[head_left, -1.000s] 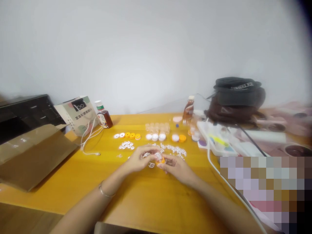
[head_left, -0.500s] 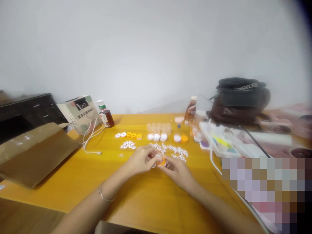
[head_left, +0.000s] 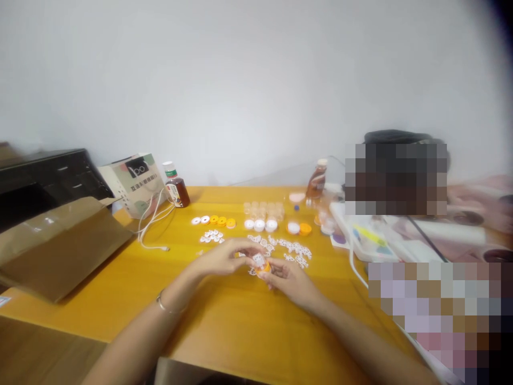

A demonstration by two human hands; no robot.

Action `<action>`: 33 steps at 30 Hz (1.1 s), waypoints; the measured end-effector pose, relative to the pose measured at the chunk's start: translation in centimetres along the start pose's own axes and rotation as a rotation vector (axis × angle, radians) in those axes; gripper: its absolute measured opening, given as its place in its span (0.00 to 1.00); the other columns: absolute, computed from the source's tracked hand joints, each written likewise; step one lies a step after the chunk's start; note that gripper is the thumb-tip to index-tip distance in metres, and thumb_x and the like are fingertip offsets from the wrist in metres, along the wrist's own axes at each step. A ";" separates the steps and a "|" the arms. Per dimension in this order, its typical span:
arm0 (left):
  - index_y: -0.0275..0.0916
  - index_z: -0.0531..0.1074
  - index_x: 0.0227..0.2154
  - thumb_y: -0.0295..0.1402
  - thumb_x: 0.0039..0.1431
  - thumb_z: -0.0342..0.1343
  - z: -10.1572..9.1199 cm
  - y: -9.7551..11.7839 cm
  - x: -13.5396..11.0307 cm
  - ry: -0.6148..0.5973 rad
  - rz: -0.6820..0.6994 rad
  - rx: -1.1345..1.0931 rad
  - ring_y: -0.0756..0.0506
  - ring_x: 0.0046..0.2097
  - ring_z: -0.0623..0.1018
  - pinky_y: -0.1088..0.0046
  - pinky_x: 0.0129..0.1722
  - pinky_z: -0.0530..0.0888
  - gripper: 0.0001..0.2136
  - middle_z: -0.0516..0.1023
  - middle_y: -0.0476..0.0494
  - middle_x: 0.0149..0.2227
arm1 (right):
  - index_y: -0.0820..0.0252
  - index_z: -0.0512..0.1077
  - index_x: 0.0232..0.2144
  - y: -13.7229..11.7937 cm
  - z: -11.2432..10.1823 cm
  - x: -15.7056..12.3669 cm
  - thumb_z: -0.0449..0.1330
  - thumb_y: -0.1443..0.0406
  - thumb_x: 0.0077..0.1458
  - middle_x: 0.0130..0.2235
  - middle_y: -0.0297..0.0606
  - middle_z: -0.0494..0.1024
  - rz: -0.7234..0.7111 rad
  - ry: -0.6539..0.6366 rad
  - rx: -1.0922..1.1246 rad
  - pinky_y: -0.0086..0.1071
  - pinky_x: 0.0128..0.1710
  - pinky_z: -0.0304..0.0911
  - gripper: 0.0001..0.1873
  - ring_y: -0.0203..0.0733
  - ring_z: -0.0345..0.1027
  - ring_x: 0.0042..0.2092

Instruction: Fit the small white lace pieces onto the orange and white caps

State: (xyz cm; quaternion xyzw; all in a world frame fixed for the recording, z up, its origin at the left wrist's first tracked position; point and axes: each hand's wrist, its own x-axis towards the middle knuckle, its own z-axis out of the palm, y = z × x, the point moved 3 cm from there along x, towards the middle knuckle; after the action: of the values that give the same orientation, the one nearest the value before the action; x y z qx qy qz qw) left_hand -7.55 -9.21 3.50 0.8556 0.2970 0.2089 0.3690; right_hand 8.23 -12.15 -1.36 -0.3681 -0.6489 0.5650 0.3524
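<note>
A small round orange-and-white plastic piece (head_left: 262, 266) is held above the table between my hands. My right hand (head_left: 288, 278) pinches its orange lower part between thumb and fingers. From the left, the curled thumb and fingers of my left hand (head_left: 228, 259) close round its white upper part. Its details are blurred. Just beyond my hands lie white cut-out plastic parts (head_left: 294, 247), some wheel-like. Farther off stand white round caps (head_left: 259, 225) and clear small cups (head_left: 264, 209). White and orange rings (head_left: 214, 220) form a row at the left, with small white discs (head_left: 211, 236) nearer me.
At the left are a brown paper bag (head_left: 60, 246), a printed box (head_left: 138, 184), a white cable (head_left: 154, 247) and a dark bottle (head_left: 177, 191). A drink bottle (head_left: 316, 182) stands at the back right, near a white tray (head_left: 360, 251) with mixed items.
My left hand has loosened and drawn slightly left, showing more of the piece's white upper part. My right hand still holds the orange part. The camera view has shifted slightly.
</note>
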 end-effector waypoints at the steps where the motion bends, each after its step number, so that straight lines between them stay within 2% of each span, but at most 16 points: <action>1: 0.38 0.68 0.43 0.31 0.55 0.51 0.0 0.2 0.0 0.018 -0.003 0.029 0.48 0.41 0.73 0.70 0.44 0.69 0.12 0.74 0.43 0.41 | 0.60 0.70 0.31 -0.1 0.0 -0.1 0.59 0.56 0.47 0.22 0.28 0.64 -0.006 0.001 -0.004 0.24 0.25 0.59 0.14 0.31 0.59 0.24; 4: 0.38 0.70 0.40 0.31 0.55 0.51 0.5 0.8 -0.1 0.067 -0.023 0.113 0.49 0.38 0.73 0.72 0.41 0.69 0.10 0.75 0.44 0.38 | 0.60 0.71 0.32 -0.4 0.0 -0.2 0.57 0.57 0.48 0.23 0.29 0.65 -0.040 0.033 -0.065 0.24 0.26 0.57 0.13 0.31 0.58 0.25; 7: 0.37 0.71 0.33 0.33 0.54 0.50 1.2 1.2 0.1 0.171 -0.063 0.233 0.50 0.32 0.73 0.75 0.35 0.69 0.08 0.75 0.46 0.31 | 0.60 0.71 0.31 -0.5 -0.2 -0.4 0.57 0.58 0.49 0.23 0.30 0.66 -0.076 0.121 -0.206 0.24 0.24 0.54 0.11 0.31 0.56 0.25; 10: 0.35 0.71 0.28 0.39 0.54 0.51 2.1 1.0 0.3 0.261 -0.126 0.342 0.52 0.26 0.70 0.77 0.28 0.66 0.12 0.74 0.47 0.25 | 0.60 0.71 0.28 -0.5 -0.5 -0.5 0.57 0.59 0.48 0.21 0.30 0.65 -0.105 0.199 -0.332 0.25 0.24 0.53 0.09 0.32 0.56 0.24; 13: 0.35 0.70 0.24 0.46 0.53 0.49 2.5 0.4 0.5 0.313 -0.202 0.364 0.52 0.23 0.68 0.78 0.24 0.63 0.17 0.72 0.48 0.21 | 0.59 0.71 0.28 -0.4 -0.8 -0.4 0.57 0.60 0.48 0.21 0.30 0.66 -0.114 0.201 -0.368 0.25 0.24 0.52 0.08 0.32 0.56 0.24; 15: 0.35 0.70 0.27 0.44 0.54 0.48 2.6 0.2 0.6 0.278 -0.191 0.296 0.52 0.25 0.69 0.78 0.25 0.64 0.16 0.73 0.47 0.24 | 0.58 0.71 0.29 -0.2 -0.9 -0.3 0.57 0.60 0.49 0.21 0.29 0.65 -0.089 0.167 -0.329 0.24 0.23 0.52 0.08 0.32 0.56 0.24; 20: 0.38 0.71 0.36 0.36 0.55 0.51 1.6 0.6 0.5 0.120 -0.022 0.095 0.50 0.35 0.72 0.74 0.37 0.68 0.09 0.74 0.45 0.35 | 0.59 0.70 0.30 0.5 -0.9 0.0 0.59 0.58 0.47 0.22 0.28 0.64 -0.005 0.047 -0.115 0.25 0.24 0.56 0.11 0.32 0.60 0.24; 24: 0.39 0.70 0.41 0.33 0.55 0.51 1.0 0.7 0.2 0.029 0.063 0.012 0.49 0.38 0.72 0.70 0.41 0.69 0.11 0.74 0.44 0.38 | 0.62 0.70 0.31 1.0 -0.6 0.0 0.61 0.55 0.45 0.23 0.29 0.65 0.048 -0.027 0.013 0.25 0.23 0.57 0.16 0.31 0.60 0.23; 27: 0.41 0.69 0.45 0.34 0.56 0.50 1.0 0.2 0.1 -0.037 0.075 -0.019 0.47 0.42 0.72 0.68 0.44 0.69 0.13 0.73 0.42 0.42 | 0.63 0.70 0.31 1.0 -0.4 -0.1 0.61 0.54 0.45 0.23 0.30 0.66 0.056 -0.057 0.069 0.25 0.24 0.58 0.17 0.31 0.61 0.24; 29: 0.44 0.64 0.50 0.35 0.56 0.51 0.6 0.3 0.0 0.026 0.083 0.007 0.45 0.46 0.71 0.64 0.47 0.68 0.17 0.71 0.42 0.47 | 0.63 0.70 0.31 0.8 -0.5 0.0 0.61 0.55 0.45 0.23 0.30 0.66 0.062 -0.047 0.089 0.25 0.24 0.57 0.17 0.31 0.61 0.24; 30: 0.45 0.59 0.53 0.35 0.56 0.51 0.2 0.7 -0.1 0.108 0.101 0.034 0.44 0.48 0.69 0.63 0.48 0.67 0.21 0.69 0.41 0.49 | 0.62 0.70 0.32 0.8 -0.6 0.0 0.61 0.55 0.45 0.23 0.30 0.67 0.061 -0.030 0.096 0.25 0.24 0.57 0.17 0.30 0.61 0.24; 33: 0.47 0.41 0.60 0.33 0.55 0.52 -1.9 3.6 -1.1 0.480 0.263 0.123 0.44 0.47 0.69 0.61 0.49 0.66 0.33 0.66 0.40 0.50 | 0.63 0.70 0.31 0.5 -0.8 0.0 0.61 0.55 0.45 0.23 0.31 0.68 0.052 0.029 0.104 0.25 0.25 0.57 0.17 0.30 0.61 0.24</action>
State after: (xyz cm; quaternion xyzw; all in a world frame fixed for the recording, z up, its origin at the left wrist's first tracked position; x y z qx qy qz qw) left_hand -8.24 -10.95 7.29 0.8335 0.2746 0.4334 0.2051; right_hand 8.93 -11.71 -1.73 -0.3742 -0.6036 0.6016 0.3658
